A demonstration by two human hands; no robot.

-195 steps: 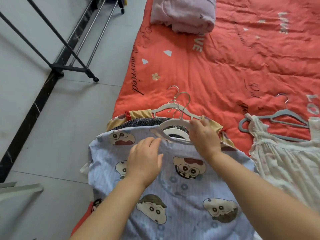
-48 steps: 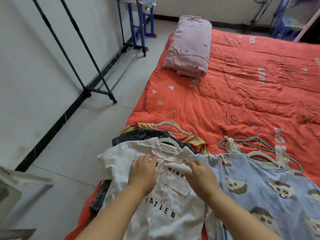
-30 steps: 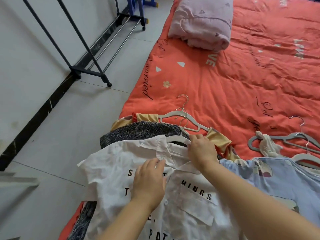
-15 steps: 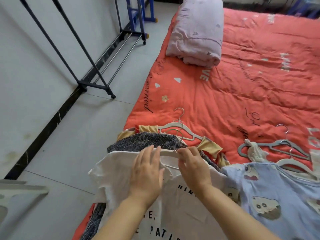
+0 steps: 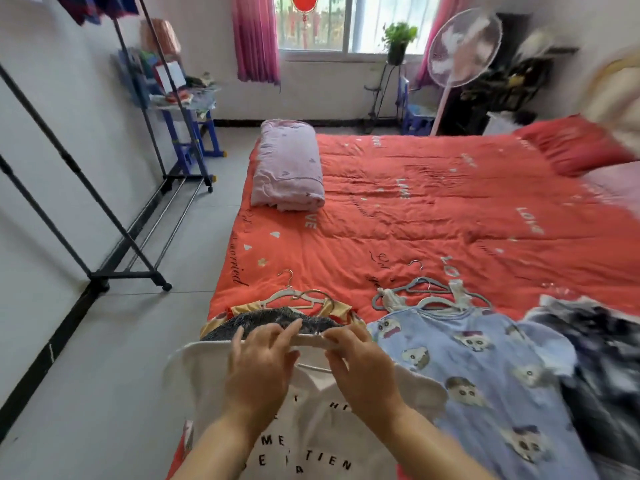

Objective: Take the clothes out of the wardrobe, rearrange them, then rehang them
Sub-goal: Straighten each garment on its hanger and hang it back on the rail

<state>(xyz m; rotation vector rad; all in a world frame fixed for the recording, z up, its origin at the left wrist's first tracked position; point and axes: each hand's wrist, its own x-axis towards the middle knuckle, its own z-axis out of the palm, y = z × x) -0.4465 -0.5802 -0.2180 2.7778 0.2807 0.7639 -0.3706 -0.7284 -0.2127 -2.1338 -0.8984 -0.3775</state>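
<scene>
While the shirt (image 5: 311, 424) lies flat at the bed's (image 5: 433, 216) near left, your left hand (image 5: 259, 370) spreads on its collar (image 5: 308, 341) and your right hand (image 5: 363, 374) pinches it, likely to straighten it.

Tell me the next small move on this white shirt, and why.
Probably lift the white shirt by its top edge, clear of the stack. The right hand pinches that edge, the left hand rests fingers on it, and the shirt lies topmost over the dark grey garment.
</scene>
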